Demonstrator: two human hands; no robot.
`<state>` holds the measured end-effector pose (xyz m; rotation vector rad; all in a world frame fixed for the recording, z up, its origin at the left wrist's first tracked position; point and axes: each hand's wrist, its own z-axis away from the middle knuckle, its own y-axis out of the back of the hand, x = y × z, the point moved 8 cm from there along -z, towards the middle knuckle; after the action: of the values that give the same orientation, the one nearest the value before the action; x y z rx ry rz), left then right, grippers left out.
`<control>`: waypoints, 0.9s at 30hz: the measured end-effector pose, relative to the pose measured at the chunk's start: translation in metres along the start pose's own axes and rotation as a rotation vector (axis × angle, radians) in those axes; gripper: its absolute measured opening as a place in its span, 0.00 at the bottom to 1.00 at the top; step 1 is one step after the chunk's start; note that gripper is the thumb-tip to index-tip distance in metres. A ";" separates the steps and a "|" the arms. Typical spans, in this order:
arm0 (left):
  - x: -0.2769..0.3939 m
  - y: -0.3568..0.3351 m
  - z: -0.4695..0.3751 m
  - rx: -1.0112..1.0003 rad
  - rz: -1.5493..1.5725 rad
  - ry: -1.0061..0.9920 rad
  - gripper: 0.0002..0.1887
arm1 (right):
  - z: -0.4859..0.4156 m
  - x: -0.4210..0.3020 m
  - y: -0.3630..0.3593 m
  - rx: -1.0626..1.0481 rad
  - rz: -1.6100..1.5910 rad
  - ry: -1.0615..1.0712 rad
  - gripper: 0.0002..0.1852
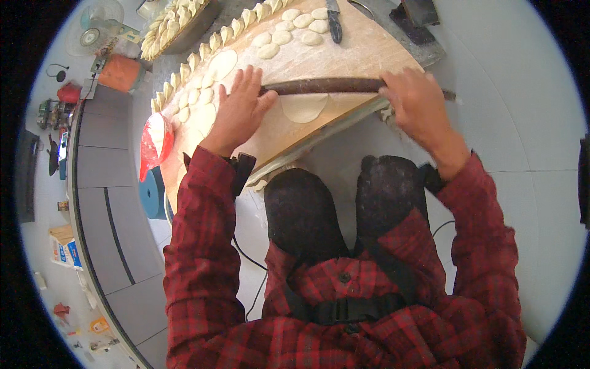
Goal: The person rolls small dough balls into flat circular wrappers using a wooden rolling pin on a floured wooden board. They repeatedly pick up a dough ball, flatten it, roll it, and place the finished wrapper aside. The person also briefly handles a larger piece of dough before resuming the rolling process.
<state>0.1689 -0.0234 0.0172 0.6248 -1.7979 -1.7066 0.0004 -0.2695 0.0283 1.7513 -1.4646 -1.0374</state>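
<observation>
A dark wooden rolling pin lies across the near edge of a flat dough round on a floured wooden board. My left hand rests on the pin's left end, fingers spread and palm down. Around the pin's right part my right hand is curled, and the pin's tip sticks out beyond it. Another rolled dough round lies beyond my left hand. Small flattened dough pieces sit in clusters on the board, and a row of shaped dough pieces lines its far left edge.
A knife with a black handle lies at the board's far side. At the left are a red scoop with flour, an orange container and a blue cylindrical object. A tray of shaped dough stands at the far left.
</observation>
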 end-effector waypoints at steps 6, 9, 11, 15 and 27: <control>0.024 -0.006 0.049 -0.103 -0.067 -0.062 0.37 | 0.063 -0.051 0.014 -0.030 -0.061 -0.008 0.16; 0.025 -0.005 0.068 -0.121 -0.103 -0.028 0.38 | 0.074 -0.061 0.011 -0.104 -0.097 -0.036 0.18; 0.029 -0.002 0.061 -0.057 -0.105 -0.077 0.38 | 0.072 -0.061 0.011 -0.080 -0.173 -0.063 0.17; 0.025 -0.009 0.003 -0.039 -0.087 -0.086 0.37 | 0.064 -0.033 0.008 -0.127 -0.128 -0.206 0.17; -0.017 0.005 0.064 0.104 -0.021 0.026 0.31 | 0.098 -0.085 0.023 -0.191 -0.291 -0.181 0.24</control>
<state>0.1375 0.0352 0.0198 0.7090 -1.8773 -1.6191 -0.1023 -0.1880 0.0146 1.8028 -1.1880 -1.4687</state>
